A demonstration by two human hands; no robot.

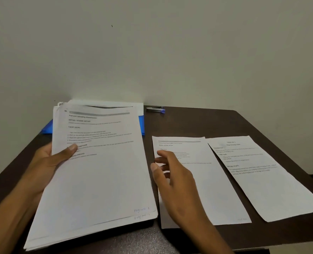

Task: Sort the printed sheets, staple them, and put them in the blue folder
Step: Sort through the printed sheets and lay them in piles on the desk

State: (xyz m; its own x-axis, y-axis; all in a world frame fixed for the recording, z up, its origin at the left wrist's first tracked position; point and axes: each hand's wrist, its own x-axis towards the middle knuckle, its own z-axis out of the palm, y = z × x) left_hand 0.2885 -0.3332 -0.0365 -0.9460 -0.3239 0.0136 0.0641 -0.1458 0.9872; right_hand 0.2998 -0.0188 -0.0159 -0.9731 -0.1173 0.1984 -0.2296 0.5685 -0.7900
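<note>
My left hand grips a stack of printed sheets by its left edge, thumb on the top page, holding it tilted above the table. My right hand hovers with relaxed, spread fingers over a single printed sheet lying flat on the table, just right of the stack. A second single sheet lies beside it further right. The blue folder lies flat behind the stack, mostly hidden by it. A silver stapler with a purple end sits at the table's back edge.
The dark brown table stands against a plain pale wall. Its right edge runs diagonally past the far-right sheet, whose corner reaches that edge.
</note>
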